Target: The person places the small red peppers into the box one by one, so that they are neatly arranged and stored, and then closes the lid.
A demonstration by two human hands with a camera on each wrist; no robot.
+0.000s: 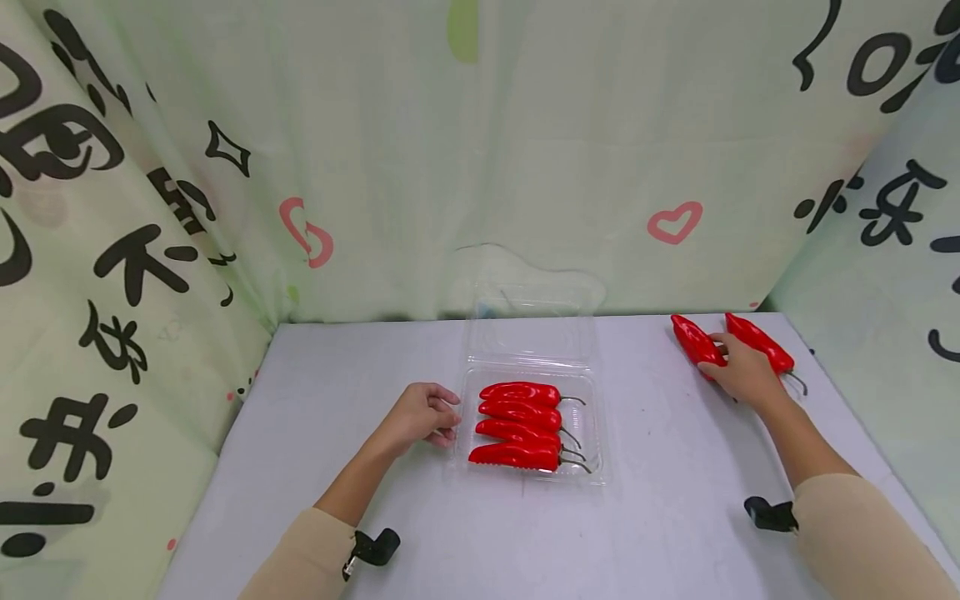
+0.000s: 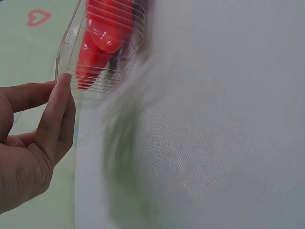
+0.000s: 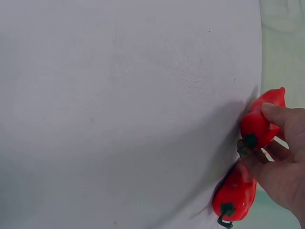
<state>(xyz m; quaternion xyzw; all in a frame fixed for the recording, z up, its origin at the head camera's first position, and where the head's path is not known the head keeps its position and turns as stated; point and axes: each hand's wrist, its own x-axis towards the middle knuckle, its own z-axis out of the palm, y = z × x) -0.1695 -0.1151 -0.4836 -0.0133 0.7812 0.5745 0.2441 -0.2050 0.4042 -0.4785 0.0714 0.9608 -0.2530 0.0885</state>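
Observation:
A clear plastic clamshell box [image 1: 600, 417] sits on the table with its lid [image 1: 532, 337] raised at the back. Several red chili peppers [image 1: 521, 410] lie side by side in it, stems to the right. At the box's left edge, my left hand [image 1: 423, 414] pinches the rim between thumb and fingers, as the left wrist view shows. Far to the right, my right hand [image 1: 742, 367] grips a red pepper [image 3: 257, 125] between thumb and fingers. Close beside that hand, a second loose pepper [image 3: 236, 193] lies on the table, its green stem pointing toward me.
A white-covered table [image 1: 645, 517] spreads under everything. Behind it and along both sides hangs a pale green printed curtain [image 1: 420, 167]. Black wrist cameras [image 1: 377, 547] sit at both sleeves.

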